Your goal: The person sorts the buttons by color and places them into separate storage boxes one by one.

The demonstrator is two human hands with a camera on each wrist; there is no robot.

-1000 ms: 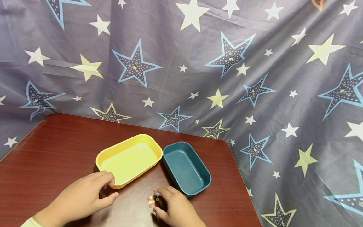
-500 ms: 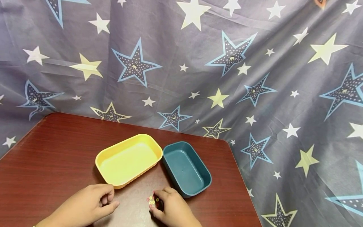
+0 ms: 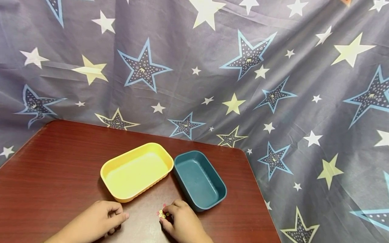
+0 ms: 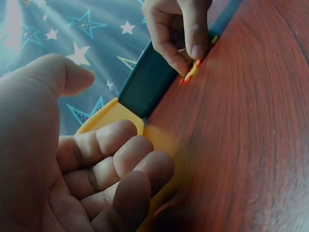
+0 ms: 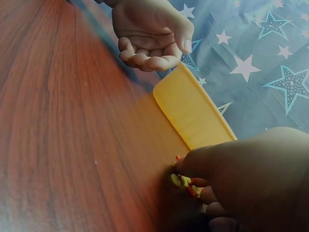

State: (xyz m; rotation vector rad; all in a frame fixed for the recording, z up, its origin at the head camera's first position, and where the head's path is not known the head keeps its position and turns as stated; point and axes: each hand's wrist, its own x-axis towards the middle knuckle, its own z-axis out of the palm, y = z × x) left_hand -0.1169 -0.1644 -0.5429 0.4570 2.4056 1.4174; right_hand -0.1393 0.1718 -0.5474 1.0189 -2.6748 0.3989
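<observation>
A small cluster of flat, round red and yellow discs (image 3: 161, 214) lies on the table in front of the two bins. My right hand (image 3: 185, 221) is over its right side, index finger and thumb bent down at the discs with a gap between the tips. In the right wrist view, several yellow discs (image 5: 179, 180) show beside the right thumb, and the other fingers hide part of the cluster. My left hand (image 3: 97, 219) hangs loosely curled over the table, left of the discs, holding nothing. The palm side of the left hand (image 4: 96, 174) faces its wrist camera.
A yellow bin (image 3: 110, 163) stands beyond my left hand. Against its right end stands a dark teal bin (image 3: 223, 189), close beyond my right hand. The reddish-brown table (image 3: 60, 162) ends at a grey curtain (image 3: 188, 40) printed with stars.
My left hand has drawn back from the yellow bin's near corner toward me, its fingers curling more. My right hand has moved slightly left, its finger and thumb coming in over the discs.
</observation>
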